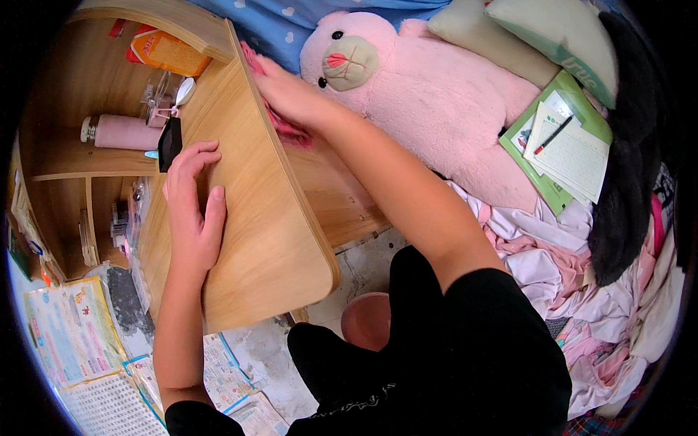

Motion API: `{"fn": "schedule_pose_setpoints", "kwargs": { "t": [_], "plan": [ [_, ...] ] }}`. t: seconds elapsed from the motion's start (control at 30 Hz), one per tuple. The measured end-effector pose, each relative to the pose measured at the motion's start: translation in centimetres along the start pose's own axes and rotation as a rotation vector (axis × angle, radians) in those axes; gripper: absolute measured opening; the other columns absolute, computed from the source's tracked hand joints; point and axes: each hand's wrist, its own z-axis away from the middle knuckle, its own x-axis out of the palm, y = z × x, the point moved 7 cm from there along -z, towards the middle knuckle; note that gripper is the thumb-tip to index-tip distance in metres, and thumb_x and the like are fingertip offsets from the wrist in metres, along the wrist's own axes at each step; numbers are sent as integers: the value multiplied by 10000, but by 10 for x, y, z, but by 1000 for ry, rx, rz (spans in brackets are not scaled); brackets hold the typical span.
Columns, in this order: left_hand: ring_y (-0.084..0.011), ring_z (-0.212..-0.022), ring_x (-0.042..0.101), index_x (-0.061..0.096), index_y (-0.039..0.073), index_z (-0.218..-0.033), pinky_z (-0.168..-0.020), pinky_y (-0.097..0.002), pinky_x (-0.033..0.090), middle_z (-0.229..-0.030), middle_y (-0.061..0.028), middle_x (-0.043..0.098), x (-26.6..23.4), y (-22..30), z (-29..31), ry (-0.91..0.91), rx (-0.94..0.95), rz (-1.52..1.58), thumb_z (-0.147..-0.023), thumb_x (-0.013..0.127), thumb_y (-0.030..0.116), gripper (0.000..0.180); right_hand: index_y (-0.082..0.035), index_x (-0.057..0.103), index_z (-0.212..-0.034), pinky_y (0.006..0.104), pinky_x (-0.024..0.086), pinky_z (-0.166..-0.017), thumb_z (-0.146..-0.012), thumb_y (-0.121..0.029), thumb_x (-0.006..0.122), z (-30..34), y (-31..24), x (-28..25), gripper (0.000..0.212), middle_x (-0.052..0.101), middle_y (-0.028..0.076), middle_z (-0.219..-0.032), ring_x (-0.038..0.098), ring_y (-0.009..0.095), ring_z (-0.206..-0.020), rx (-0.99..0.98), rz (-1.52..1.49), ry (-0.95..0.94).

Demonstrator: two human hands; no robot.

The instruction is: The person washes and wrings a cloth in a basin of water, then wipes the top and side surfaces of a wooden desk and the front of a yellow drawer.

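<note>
My right hand (pixel 289 93) is pressed flat over a pink cloth (pixel 293 134) against the far right edge and side panel of a light wooden desk (pixel 269 251). Much of the cloth is hidden under the palm. My left hand (pixel 193 207) rests on the desktop near its left side, holding nothing, with thumb and fingers apart and slightly bent. Just beyond its fingertips stands a small black object (pixel 170 144), its kind unclear. A pink bottle (pixel 127 133) lies close by, on its side in this view.
Shelves (pixel 62 174) at the left hold an orange packet (pixel 169 51) and a small white-and-pink item. A large pink teddy bear (pixel 436 94), cushions (pixel 556 43), papers with a pen (pixel 571 149) and heaped clothes (pixel 542 247) lie at the right. A pinkish round stool (pixel 366 320) is below.
</note>
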Motion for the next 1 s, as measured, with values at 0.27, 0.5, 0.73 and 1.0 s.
{"fn": "schedule_pose_setpoints", "kwargs": {
  "t": [0.27,0.5,0.73,1.0],
  "plan": [
    [-364,-1379,543,623,55,-1304,-1183,-468,351,-1433,-151,636,-8,8,6,32,-7,-57,-951,618,163,369,53,450,-1574,386,391,-1215,-1109,-296,533,94,-22,4,588,562,233,-1560,526,317,-1453,90,-46,60],
    [-361,-1374,540,621,65,-1298,-1184,-466,346,-1436,-151,636,-1,10,-8,30,9,-31,-920,630,158,389,2,635,-1298,405,590,-838,-972,-134,614,-102,43,-36,354,739,147,-1108,728,245,-949,213,-283,191],
    [-366,-1361,542,625,69,-1302,-1177,-474,340,-1433,-149,635,-12,4,9,-2,-50,-61,-898,647,178,420,-22,683,-1241,432,629,-824,-1007,-282,666,-125,71,-4,350,783,167,-1086,771,275,-911,361,-697,222],
    [-351,-1357,528,626,86,-1259,-1172,-468,295,-1400,-113,635,-10,3,5,33,-51,-15,-873,682,181,402,-34,691,-1239,420,614,-801,-1017,-328,677,-89,40,-6,369,788,154,-1117,764,275,-914,384,-555,195]
  ]
}}
